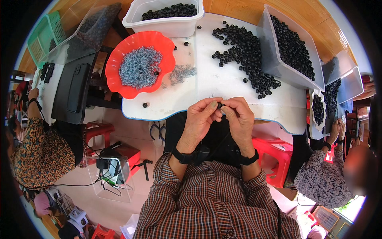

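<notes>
Close to the table's front edge, my left hand (201, 116) and my right hand (239, 116) meet fingertip to fingertip. Between them is a small black round part (220, 105), mostly covered by the fingers and pinched from both sides. Loose black round parts (248, 55), each with a hole, are heaped beyond the hands on the white table (205, 81). Left of the hands, a red scalloped bowl (113, 73) holds many tiny grey-blue pieces (139, 67), too small to make out exactly. More of these pieces are scattered beside the bowl.
A white tub (159, 27) and a translucent bin (274, 63), both with black parts, stand at the back and right. People work at both sides, by a patterned sleeve (36, 127) and another hand (334, 131). Red stools (274, 155) and a clear box with cables (109, 175) are below.
</notes>
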{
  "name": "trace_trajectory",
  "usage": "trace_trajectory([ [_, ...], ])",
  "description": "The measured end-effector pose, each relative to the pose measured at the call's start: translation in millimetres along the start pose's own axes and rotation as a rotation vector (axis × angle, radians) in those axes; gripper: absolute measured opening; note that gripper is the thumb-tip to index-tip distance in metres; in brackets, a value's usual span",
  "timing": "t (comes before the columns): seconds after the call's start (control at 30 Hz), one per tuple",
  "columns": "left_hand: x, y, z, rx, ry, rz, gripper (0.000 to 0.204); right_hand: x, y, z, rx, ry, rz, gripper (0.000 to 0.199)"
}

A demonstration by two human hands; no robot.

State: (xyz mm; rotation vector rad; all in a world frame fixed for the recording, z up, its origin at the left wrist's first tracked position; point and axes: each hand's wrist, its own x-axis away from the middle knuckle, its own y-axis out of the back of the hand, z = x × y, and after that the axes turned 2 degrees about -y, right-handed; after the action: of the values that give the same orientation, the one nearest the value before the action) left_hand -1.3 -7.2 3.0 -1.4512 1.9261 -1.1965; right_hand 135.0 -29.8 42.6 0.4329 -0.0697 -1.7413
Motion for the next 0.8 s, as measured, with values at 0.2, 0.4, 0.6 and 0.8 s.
trace_trajectory([
  [0.2, 0.8, 0.4, -0.4, -0.016, -0.020, 0.012, 0.025, 0.9, -1.6, 1.0, 0.019, 0.007, 0.005, 0.013],
  [0.4, 1.0, -0.7, 0.9, -0.058, -0.053, -0.019, 0.020, 1.6, -2.8, -0.8, -0.005, -0.025, 0.011, 0.013],
  [0.6, -0.1, 2.3, 2.2, -0.046, -0.061, -0.014, 0.018, 2.2, -3.6, -0.2, -0.030, -0.020, 0.019, 0.013],
  [0.8, 0.4, 1.8, 0.6, -0.043, -0.055, -0.012, 0.017, 2.8, -4.2, -1.3, -0.036, -0.024, 0.031, 0.014],
])
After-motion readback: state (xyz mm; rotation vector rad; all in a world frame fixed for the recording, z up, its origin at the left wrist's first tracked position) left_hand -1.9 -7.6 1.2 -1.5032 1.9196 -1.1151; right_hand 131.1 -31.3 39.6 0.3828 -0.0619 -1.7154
